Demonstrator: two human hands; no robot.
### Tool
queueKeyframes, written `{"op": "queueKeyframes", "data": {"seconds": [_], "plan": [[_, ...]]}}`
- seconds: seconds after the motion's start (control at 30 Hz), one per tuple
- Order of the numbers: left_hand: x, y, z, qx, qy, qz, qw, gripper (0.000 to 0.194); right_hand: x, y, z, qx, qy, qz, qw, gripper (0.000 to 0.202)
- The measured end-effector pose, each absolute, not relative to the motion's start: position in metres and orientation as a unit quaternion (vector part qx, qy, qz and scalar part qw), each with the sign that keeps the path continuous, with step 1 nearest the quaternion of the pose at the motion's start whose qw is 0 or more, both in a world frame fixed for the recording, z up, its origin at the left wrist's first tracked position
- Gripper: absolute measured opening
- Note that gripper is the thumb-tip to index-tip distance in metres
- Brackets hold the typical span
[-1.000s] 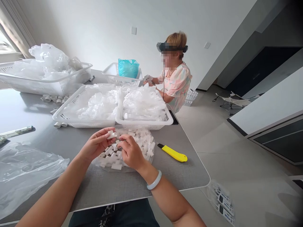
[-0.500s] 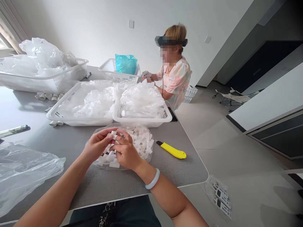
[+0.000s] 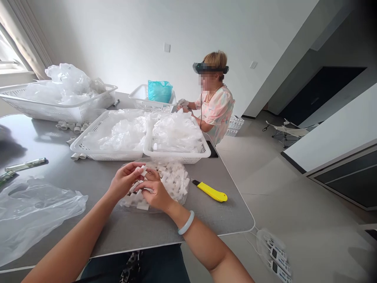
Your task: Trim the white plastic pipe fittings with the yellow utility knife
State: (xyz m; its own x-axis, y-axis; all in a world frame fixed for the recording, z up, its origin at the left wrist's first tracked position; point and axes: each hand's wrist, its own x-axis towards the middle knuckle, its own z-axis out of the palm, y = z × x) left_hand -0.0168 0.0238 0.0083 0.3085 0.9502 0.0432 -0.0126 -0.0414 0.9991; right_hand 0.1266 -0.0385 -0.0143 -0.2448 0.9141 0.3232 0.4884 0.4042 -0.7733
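Observation:
A small white plastic pipe fitting (image 3: 143,170) is held between my hands, above a clear bag. My left hand (image 3: 124,181) pinches it between thumb and fingers. From the other side, my right hand (image 3: 157,194) has its upper fingers closed on the fitting, while its lower fingers are bent over the bag. Beneath both hands, the clear plastic bag (image 3: 178,184) lies opened out and is full of similar white fittings. To the right of the bag, a yellow utility knife (image 3: 212,192) rests on the grey table (image 3: 212,222). My right wrist wears a pale bangle (image 3: 186,223).
White baskets (image 3: 176,154) of clear bags stand beyond my hands. Loose fittings (image 3: 75,127) lie near them. At left are an empty-looking plastic bag (image 3: 38,216) and markers (image 3: 29,164). A co-worker (image 3: 218,106) sits at the far right edge, near a basket with a blue bag (image 3: 160,91).
The view has shifted, so the room and table sit slightly lower in the picture. Both my hands still hold the fitting, which has turned slightly between the fingers.

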Motion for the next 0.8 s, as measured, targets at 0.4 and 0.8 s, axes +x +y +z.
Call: {"op": "queueKeyframes", "data": {"seconds": [0.4, 0.8], "plan": [[-0.032, 0.036, 0.013, 0.594, 0.491, 0.472, 0.428, 0.052, 0.128, -0.04, -0.021, -0.487, -0.803, 0.088, 0.332, 0.035], [-0.007, 0.013, 0.009, 0.43, 0.329, 0.356, 0.762, 0.05, 0.127, -0.045, -0.031, -0.489, -0.816, 0.069, 0.3, 0.024]]}}
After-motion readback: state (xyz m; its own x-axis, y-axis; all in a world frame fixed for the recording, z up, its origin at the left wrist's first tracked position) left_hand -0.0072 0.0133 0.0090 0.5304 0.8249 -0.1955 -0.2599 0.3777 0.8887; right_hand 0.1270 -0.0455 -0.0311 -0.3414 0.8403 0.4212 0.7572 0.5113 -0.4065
